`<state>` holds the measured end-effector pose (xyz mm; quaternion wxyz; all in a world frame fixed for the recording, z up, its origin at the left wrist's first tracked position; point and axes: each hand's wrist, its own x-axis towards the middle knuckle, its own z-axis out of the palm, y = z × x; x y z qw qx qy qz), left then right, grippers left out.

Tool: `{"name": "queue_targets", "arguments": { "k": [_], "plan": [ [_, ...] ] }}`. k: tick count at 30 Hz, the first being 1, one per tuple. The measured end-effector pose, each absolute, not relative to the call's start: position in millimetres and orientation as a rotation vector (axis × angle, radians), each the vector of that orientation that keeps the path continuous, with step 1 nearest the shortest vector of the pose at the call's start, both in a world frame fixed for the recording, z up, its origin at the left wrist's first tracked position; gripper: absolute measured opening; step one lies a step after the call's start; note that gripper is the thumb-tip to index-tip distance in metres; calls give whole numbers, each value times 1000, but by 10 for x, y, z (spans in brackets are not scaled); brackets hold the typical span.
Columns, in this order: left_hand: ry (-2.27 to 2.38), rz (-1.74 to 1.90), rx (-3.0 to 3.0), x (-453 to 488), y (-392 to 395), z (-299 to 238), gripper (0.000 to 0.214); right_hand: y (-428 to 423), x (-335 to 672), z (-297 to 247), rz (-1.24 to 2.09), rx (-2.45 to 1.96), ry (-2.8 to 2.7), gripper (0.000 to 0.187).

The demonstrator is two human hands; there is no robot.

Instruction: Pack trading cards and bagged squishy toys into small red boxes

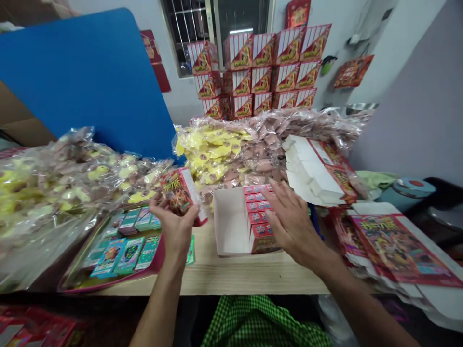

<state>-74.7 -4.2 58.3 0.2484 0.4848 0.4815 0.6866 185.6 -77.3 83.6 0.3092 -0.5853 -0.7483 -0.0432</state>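
Just left of the open white cardboard tray [227, 221], the left hand [173, 229] has its fingers curled firmly around a small red printed cardboard box [177, 193], which it holds tilted, the long axis slanting up and away from the tray's left wall; just right of the tray, the right hand [294, 221] is empty, its fingers splayed and released, right beside a straight row of small red boxes [258, 217] packed along the tray's right side, though any contact is hard to tell; that row runs away from the person, and the right hand is nearer it; a red-rimmed metal tray of green card packs [74, 270] lies left of the white tray.
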Motion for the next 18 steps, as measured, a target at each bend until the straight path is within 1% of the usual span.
{"name": "queue_targets", "arguments": {
  "k": [2,5,8,10,14,18],
  "plan": [
    [1133,1857,1410,-489,-201,673,102,-653,1810,917,-157,-1656,-2131,52],
    [999,1850,1525,-91,-243,637,109,-508,1809,947,-67,-1814,-2313,59],
    [1117,1910,1527,97,-107,440,106,-453,1905,885,47,-1812,-2392,61],
    [1191,1955,1551,105,-16,297,107,-449,1978,839,65,-1747,-2409,60],
    [1309,1923,1802,86,55,104,115,-456,2035,802,58,-1692,-2412,61],
    [1614,1854,1906,137,108,16,121,-479,2030,773,40,-1684,-2375,60]
  ]
}}
